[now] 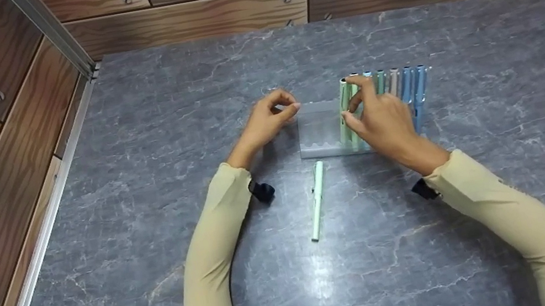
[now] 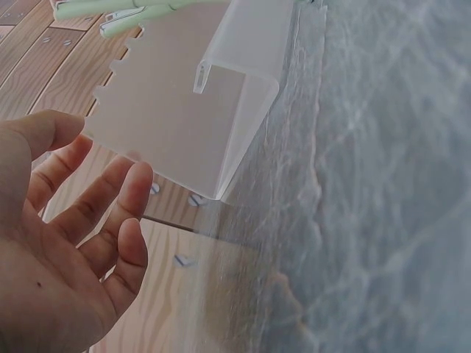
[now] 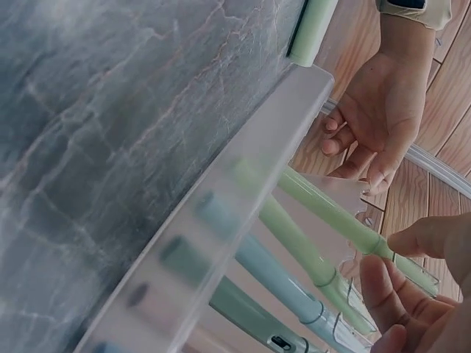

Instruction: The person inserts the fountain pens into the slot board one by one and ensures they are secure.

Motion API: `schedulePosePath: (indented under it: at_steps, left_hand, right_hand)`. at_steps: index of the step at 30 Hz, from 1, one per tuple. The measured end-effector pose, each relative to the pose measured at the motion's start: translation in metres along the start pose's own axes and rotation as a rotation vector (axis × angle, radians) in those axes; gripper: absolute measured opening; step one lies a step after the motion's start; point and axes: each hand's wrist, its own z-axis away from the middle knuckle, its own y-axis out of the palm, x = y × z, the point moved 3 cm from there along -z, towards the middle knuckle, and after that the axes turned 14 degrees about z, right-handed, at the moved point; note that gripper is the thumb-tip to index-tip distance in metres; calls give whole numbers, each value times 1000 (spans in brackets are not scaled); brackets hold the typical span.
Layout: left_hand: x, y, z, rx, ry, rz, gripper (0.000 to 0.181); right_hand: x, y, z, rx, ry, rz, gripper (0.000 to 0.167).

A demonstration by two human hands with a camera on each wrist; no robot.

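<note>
A clear, frosted pen stand (image 1: 318,125) holds a row of pens in greens, blues and a greyish tone. My left hand (image 1: 269,120) pinches its upper left edge between thumb and fingers; the stand's side edge (image 2: 169,176) shows close up in the left wrist view. My right hand (image 1: 384,119) pinches the leftmost light green pen (image 3: 331,213) near its clip, while the pen's lower end sits in the stand. Part of the row is hidden behind the right hand in the head view. A loose mint green pen (image 1: 317,201) lies in front of the stand.
The grey marbled tabletop (image 1: 115,248) stretches around the stand. Wood-patterned panels (image 1: 226,15) close off the back, and more panels with a metal rail (image 1: 50,197) run along the left side.
</note>
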Motion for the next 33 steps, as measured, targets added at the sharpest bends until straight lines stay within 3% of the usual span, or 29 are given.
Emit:
schedulePosePath:
  at_steps: [7, 18, 33]
  left_hand:
    - [-1, -1, 1, 1, 5, -16, 16]
    - [0, -1, 0, 3, -9, -8, 14]
    - [-1, 0, 0, -1, -1, -6, 14]
  right_hand:
    - [0, 3, -2, 61, 18, 5, 57]
    - [-2, 5, -6, 90, -5, 125, 61]
    - [-6, 7, -14, 178, 0, 181, 63]
